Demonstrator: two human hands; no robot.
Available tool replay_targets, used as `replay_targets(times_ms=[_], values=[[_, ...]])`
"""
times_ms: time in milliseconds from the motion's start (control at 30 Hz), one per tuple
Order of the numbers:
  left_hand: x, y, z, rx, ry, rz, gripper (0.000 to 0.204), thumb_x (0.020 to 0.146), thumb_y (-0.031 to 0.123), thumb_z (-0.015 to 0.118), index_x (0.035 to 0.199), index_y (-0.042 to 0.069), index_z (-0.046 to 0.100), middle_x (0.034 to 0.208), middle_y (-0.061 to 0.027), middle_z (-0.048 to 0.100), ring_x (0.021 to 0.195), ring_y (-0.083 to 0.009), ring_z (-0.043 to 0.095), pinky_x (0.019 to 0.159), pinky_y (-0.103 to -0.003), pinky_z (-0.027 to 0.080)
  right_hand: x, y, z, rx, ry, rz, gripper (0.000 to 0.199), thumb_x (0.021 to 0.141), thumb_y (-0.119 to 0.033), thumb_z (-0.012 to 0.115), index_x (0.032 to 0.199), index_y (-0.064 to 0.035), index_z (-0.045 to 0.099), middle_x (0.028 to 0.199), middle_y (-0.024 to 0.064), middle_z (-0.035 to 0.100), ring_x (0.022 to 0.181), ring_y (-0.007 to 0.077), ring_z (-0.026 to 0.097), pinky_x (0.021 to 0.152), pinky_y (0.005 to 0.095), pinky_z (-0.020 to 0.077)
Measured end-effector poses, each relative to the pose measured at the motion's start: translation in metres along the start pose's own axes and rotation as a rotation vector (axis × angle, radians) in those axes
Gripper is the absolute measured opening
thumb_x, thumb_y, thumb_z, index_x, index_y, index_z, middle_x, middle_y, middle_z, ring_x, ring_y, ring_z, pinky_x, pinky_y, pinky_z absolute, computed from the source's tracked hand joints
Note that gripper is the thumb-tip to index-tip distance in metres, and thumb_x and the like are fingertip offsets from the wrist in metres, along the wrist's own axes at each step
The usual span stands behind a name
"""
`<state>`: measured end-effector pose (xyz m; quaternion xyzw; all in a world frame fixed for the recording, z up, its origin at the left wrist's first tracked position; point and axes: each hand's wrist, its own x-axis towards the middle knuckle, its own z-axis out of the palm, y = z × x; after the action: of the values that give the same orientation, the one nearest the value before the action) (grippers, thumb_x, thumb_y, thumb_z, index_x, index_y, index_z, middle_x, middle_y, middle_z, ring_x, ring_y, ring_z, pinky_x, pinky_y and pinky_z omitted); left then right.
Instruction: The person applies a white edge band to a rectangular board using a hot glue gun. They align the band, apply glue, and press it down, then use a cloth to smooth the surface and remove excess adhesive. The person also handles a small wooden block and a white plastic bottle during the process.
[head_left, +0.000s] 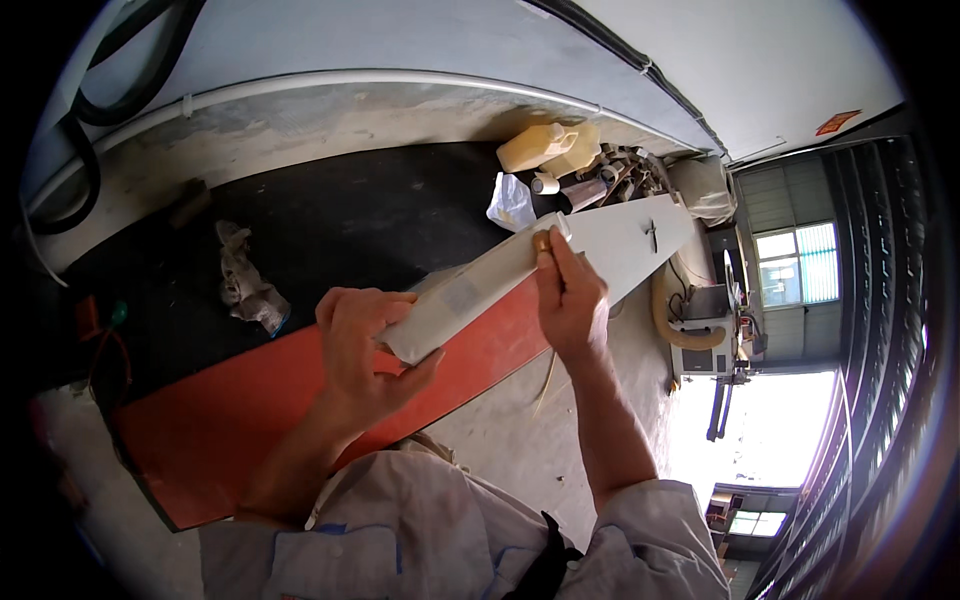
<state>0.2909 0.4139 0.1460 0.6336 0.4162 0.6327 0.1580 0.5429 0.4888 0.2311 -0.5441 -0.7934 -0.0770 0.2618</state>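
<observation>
A long, narrow white box (470, 292) with a pale grey patch on its side is held tilted above the workbench, its far end up and to the right. My left hand (362, 335) grips its near-left end, the fingers behind and the thumb below. At the other end, my right hand (573, 300) is closed, thumb and forefinger pinching a small brown piece (542, 241) against the box's top edge. What that piece is, I cannot make out. Under the box lies a red mat (240, 425) along the front of the bench.
The bench's black top (330, 200) runs along the wall. A crumpled plastic bag (247, 280) lies left; yellow jugs (535, 147), a white bag (511, 203) and a roll (545, 184) stand at the back. A white board (620, 240) extends right, towards a machine (698, 345).
</observation>
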Motion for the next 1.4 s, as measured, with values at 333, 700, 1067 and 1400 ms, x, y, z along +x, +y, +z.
replay_targets(times_ms=[333,700,1067,1400], values=[[-0.002,0.004,0.002,0.005,0.002,0.019,0.071,0.062,0.005,0.089,0.123,0.008,0.052,0.115,-0.0113,0.066,0.099,-0.0237,0.062,0.098,-0.042,0.037,-0.007,0.005,0.006,0.168,-0.011,0.162,0.033,0.102,-0.017,0.067,0.129,0.0016,0.07,0.083,0.0179,0.071,0.071,0.0291,0.072,0.066,0.0372,0.0559],[-0.002,0.005,0.001,0.03,-0.029,0.037,0.071,0.063,0.004,0.088,0.124,0.008,0.051,0.116,-0.0102,0.066,0.099,-0.0233,0.062,0.099,-0.042,0.036,0.007,0.005,0.003,0.04,0.049,0.2,0.032,0.104,-0.02,0.064,0.129,-0.0019,0.071,0.083,0.0188,0.071,0.074,0.0331,0.072,0.067,0.0418,0.0558],[-0.006,0.01,-0.001,0.046,-0.019,0.028,0.071,0.061,0.002,0.087,0.123,0.008,0.052,0.115,-0.0096,0.066,0.101,-0.0236,0.06,0.099,-0.041,0.037,-0.016,-0.036,-0.003,0.161,-0.033,0.121,0.032,0.1,-0.014,0.07,0.128,0.0003,0.071,0.093,0.0187,0.073,0.074,0.0314,0.073,0.065,0.0376,0.0565],[-0.008,0.02,-0.002,0.047,-0.033,-0.002,0.068,0.069,0.01,0.089,0.126,0.011,0.053,0.117,-0.0074,0.068,0.099,-0.0216,0.063,0.1,-0.042,0.034,-0.012,0.096,-0.004,0.095,0.154,0.343,0.028,0.104,-0.021,0.06,0.127,-0.0079,0.069,0.105,0.0174,0.076,0.092,0.0359,0.074,0.077,0.0444,0.0568]])
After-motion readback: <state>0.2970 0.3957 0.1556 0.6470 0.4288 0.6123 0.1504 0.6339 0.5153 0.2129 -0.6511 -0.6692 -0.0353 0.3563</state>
